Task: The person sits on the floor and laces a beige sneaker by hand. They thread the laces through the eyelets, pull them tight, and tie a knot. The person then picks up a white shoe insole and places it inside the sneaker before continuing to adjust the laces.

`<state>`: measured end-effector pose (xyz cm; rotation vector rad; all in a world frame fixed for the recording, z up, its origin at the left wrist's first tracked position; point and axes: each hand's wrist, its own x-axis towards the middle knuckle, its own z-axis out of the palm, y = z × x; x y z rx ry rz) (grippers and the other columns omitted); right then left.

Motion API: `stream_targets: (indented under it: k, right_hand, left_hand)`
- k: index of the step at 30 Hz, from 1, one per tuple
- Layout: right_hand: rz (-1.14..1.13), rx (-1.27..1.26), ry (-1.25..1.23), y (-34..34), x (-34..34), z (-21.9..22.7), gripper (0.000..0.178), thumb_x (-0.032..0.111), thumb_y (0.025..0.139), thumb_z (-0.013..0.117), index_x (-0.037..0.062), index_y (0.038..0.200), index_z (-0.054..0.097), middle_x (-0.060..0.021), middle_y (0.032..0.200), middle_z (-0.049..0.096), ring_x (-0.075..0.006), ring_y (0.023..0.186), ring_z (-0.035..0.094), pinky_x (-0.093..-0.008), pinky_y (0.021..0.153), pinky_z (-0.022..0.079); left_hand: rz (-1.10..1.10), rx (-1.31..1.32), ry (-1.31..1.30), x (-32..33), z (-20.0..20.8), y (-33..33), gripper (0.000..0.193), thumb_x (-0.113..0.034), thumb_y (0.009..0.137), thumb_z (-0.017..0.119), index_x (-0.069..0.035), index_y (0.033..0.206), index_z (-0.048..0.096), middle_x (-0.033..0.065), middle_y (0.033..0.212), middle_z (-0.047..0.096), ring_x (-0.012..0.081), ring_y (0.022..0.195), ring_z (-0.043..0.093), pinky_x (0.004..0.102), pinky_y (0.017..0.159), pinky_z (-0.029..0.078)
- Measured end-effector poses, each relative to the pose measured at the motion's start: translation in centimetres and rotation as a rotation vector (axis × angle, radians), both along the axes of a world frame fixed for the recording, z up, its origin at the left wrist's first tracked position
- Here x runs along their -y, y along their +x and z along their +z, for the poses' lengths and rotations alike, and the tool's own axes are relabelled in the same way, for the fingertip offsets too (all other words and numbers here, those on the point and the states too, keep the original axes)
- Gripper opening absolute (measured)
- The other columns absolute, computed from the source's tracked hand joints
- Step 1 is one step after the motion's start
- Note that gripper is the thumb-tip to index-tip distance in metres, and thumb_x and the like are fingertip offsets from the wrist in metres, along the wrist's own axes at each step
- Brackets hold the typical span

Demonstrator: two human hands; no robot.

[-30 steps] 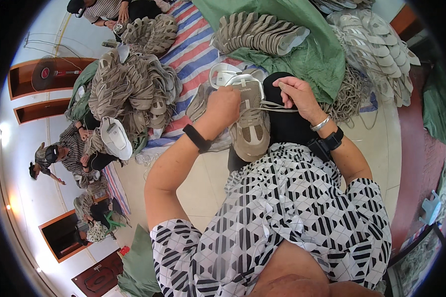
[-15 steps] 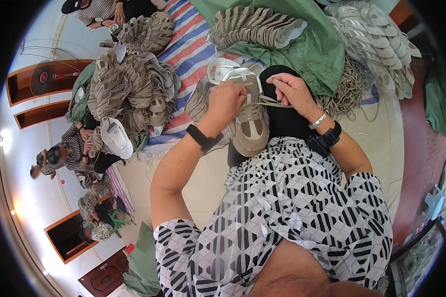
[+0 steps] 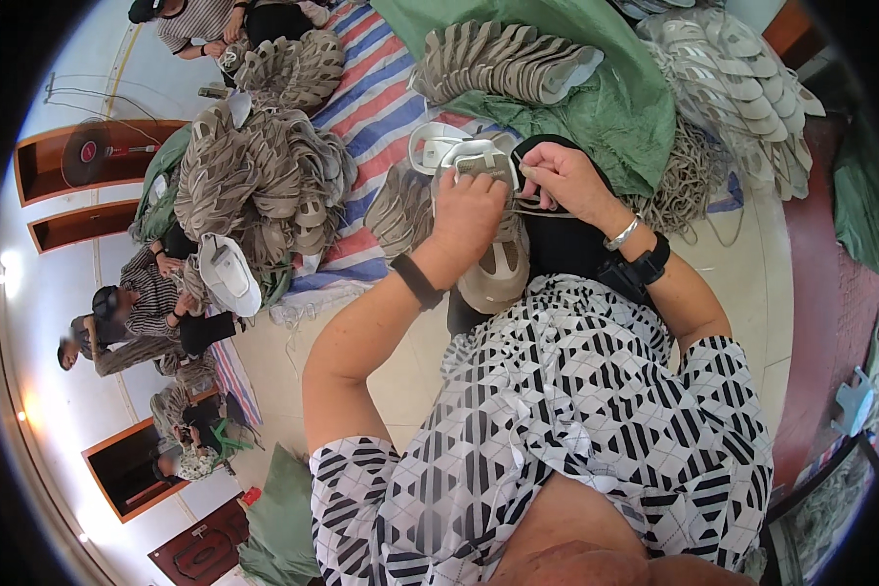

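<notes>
A brown-beige sneaker upper [image 3: 495, 281] lies on my lap, its toe toward me and its pale-lined collar [image 3: 477, 148] away from me. My left hand [image 3: 467, 213] is closed over the middle of it, fingers curled at the lacing area, hiding most of the eyelets. At its right side my right hand [image 3: 566, 184] pinches with thumb and forefinger, close to the upper's edge. A beige shoelace [image 3: 535, 208] runs from the upper to below my right hand's fingers. The exact spot where the fingertips meet the lace is too small to make out.
A white-lined upper [image 3: 430, 146] and brown uppers [image 3: 393, 210] lie left of my lap on a striped sheet [image 3: 369, 117]. Beyond are a row of uppers [image 3: 503, 61] on green sheeting [image 3: 645, 127], a lace heap [image 3: 691, 181] and pale uppers [image 3: 737, 83]. Several people sit at left.
My right hand has moved left, close to the upper, and the lace stretch beside it looks shorter. My left hand has shifted slightly toward the right and covers more of the upper's lacing area.
</notes>
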<state>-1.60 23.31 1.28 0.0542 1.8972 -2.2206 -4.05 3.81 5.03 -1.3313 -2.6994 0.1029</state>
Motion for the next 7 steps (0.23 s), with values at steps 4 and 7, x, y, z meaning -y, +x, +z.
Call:
stream_targets:
  k: [4,7]
  right_hand:
    - [-0.162,-0.047,-0.054,-0.8,-0.5,0.1,0.015,0.014,0.092,0.056,0.0002,0.099,0.058,-0.0034,0.072,0.063,-0.0042,0.049,0.052,-0.0172,0.044,0.041]
    - [-0.189,-0.039,-0.075,-1.4,-0.9,-0.1,0.017,0.014,0.092,0.056,0.0005,0.103,0.058,-0.0047,0.073,0.064,-0.0048,0.048,0.052,-0.0173,0.043,0.042]
  left_hand:
    - [-0.082,-0.087,-0.125,-0.9,1.0,-0.4,0.007,-0.014,0.075,0.059,-0.014,0.081,0.059,0.0035,0.077,0.055,0.0228,0.081,0.058,0.0452,0.093,0.039]
    - [-0.150,-0.176,-0.218,-1.8,0.6,-0.2,0.007,-0.013,0.074,0.059,-0.015,0.081,0.059,0.0046,0.078,0.056,0.0235,0.082,0.058,0.0456,0.092,0.039]
